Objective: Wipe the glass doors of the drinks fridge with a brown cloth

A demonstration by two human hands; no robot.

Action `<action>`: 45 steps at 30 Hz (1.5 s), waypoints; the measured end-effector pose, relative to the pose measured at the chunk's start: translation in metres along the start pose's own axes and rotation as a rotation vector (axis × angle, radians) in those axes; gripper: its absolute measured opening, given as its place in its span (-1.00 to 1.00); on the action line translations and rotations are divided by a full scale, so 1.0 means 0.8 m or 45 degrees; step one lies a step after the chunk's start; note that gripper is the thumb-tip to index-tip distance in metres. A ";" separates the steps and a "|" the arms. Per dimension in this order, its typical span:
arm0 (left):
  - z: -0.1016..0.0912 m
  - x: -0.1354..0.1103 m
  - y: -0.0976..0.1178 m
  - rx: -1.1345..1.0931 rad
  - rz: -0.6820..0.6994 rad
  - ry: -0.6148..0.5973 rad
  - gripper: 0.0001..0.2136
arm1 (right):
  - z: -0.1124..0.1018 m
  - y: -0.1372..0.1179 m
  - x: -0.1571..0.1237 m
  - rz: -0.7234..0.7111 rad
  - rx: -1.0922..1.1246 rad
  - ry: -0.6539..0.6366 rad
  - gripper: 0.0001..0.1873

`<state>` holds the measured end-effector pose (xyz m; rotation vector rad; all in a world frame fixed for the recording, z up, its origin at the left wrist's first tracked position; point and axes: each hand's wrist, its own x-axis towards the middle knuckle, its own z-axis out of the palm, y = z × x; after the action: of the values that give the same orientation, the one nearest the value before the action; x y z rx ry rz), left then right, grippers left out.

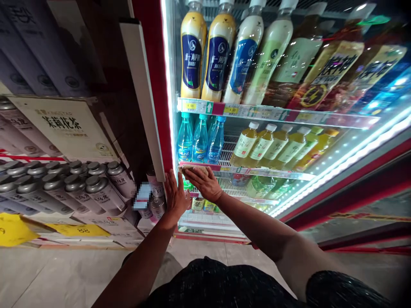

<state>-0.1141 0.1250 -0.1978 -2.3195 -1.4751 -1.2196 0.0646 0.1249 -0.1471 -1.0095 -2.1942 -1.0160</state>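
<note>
A lit drinks fridge stands open before me. My left hand lies flat with stretched fingers against the edge of the fridge door, near the red frame. My right hand presses a tan cloth against the front rail of the shelf that carries the blue water bottles. The fingers lie over the cloth and hide most of it.
Yellow and white drink bottles fill the top shelf; pale tea bottles stand beside the water. Left of the fridge, stacked cans with grey tops lie on cartons with yellow price tags. Grey tiled floor lies below.
</note>
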 end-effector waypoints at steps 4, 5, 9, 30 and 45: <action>-0.001 0.006 0.011 0.014 0.013 0.014 0.04 | -0.011 0.011 -0.009 0.005 -0.011 -0.035 -0.44; 0.000 0.007 0.013 0.006 0.027 0.026 0.05 | -0.014 0.015 -0.012 0.047 -0.029 -0.016 -0.43; 0.006 0.011 0.026 -0.002 0.084 0.013 0.05 | -0.022 0.029 -0.032 0.106 -0.043 0.002 -0.42; 0.040 0.009 0.110 0.032 0.158 0.007 -0.06 | -0.064 0.091 -0.119 0.120 -0.099 -0.018 -0.39; 0.058 0.007 0.161 0.029 0.194 -0.016 -0.03 | -0.085 0.132 -0.192 0.113 -0.085 -0.078 -0.36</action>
<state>0.0166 0.0863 -0.1868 -2.3786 -1.2815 -1.1440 0.2486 0.0541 -0.1702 -1.1724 -2.1559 -1.0361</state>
